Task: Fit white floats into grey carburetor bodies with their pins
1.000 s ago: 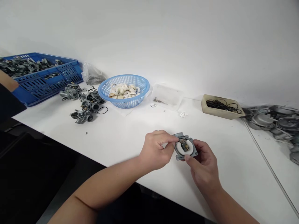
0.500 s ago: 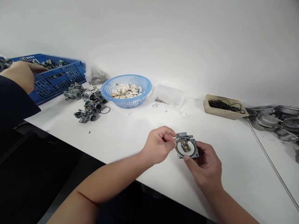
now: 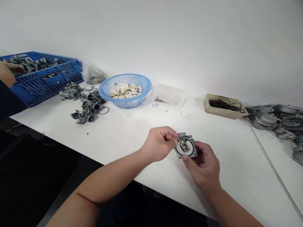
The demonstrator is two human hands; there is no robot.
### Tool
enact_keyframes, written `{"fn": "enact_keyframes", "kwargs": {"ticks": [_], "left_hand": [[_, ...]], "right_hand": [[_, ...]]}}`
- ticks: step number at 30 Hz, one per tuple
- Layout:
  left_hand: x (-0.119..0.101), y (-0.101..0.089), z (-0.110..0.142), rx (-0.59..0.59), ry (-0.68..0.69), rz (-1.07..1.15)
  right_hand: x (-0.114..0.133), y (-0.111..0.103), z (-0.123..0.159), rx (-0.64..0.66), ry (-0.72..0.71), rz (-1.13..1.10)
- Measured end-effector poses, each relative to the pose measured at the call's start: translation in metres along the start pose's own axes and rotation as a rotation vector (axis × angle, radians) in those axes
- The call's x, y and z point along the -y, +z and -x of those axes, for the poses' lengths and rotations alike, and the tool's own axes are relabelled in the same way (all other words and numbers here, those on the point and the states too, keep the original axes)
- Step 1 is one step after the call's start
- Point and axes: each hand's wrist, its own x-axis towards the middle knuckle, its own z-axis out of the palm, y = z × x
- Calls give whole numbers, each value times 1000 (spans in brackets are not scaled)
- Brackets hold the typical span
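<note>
My right hand [image 3: 205, 165] grips a carburetor body [image 3: 194, 148] from its right side, thumb on the lower rim. The carburetor's open underside faces up and shows a white float [image 3: 189, 149] around brass jets, with a black ring along the rim. At the upper left edge of the body, my left hand [image 3: 162, 143] is closed in a pinch, thumb against forefinger. Whatever lies between those fingertips is too small and hidden to name. Both hands are above the white table [image 3: 146, 132].
At left, a co-worker's hand [image 3: 8, 73] reaches over a blue crate [image 3: 47, 78] of carburetors. Several carburetors [image 3: 87, 107] lie beside it. Behind stand a blue basket [image 3: 125, 102] of white floats, a clear tray [image 3: 174, 99] with pins, a box [image 3: 217, 112] of black rings and metal bowls [image 3: 267, 121].
The view has shifted slightly, and the co-worker's hand has moved left along the crate. My hands keep nearly the same hold on the carburetor.
</note>
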Motion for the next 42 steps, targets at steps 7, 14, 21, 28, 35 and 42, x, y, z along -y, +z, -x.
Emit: {"fn": "enact_keyframes", "kwargs": {"ticks": [7, 14, 21, 28, 35, 42], "left_hand": [[-3, -3, -10, 42, -171, 213], [-2, 7, 0, -76, -53, -25], [1, 15, 1, -160, -83, 61], [-1, 14, -3, -121, -76, 182], [0, 19, -2, -165, -62, 165], [0, 20, -3, -165, -59, 137]], "right_hand": [[-4, 1, 0, -23, -78, 114], [-8, 1, 0, -67, -154, 166], [-10, 2, -1, -95, -177, 170], [-8, 5, 0, -105, -182, 145], [-2, 6, 0, -86, -39, 56], [-1, 6, 0, -70, -11, 23]]}}
